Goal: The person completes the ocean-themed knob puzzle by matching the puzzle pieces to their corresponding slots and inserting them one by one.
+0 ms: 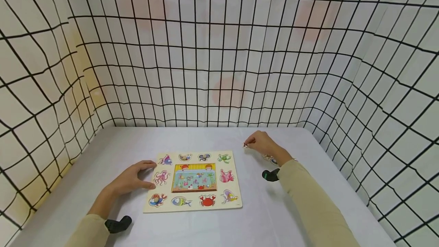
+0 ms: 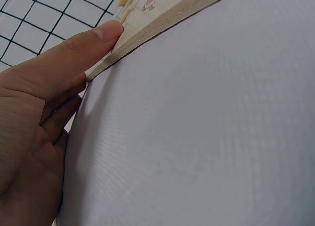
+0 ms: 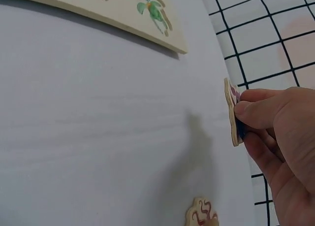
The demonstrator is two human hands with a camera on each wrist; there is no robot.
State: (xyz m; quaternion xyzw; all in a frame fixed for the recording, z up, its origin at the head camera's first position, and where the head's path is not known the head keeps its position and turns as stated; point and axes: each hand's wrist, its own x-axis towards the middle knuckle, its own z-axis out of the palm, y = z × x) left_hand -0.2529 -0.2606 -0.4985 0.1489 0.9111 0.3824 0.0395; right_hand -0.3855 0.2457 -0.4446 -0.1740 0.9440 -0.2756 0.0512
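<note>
A pale wooden puzzle board [image 1: 236,197] with printed sea creatures lies on the table. My left hand [image 1: 132,180] is at its left edge, fingers spread; in the left wrist view the thumb [image 2: 93,41] lies on the board's edge [image 2: 167,26]. Beyond the board's far right corner, my right hand [image 1: 262,142] pinches a small wooden puzzle piece [image 3: 231,113] between thumb and fingers. The piece is held on edge above the table, its printed face turned mostly toward the hand. Knobbed pieces, such as a hermit crab piece [image 1: 157,200], sit in the board.
Several loose puzzle pieces [image 1: 269,158] lie right of the board, partly behind my right forearm. One octopus-like piece [image 3: 201,212] shows in the right wrist view. Black wire mesh [image 1: 219,60] stands along the back and both sides of the white table [image 1: 205,231].
</note>
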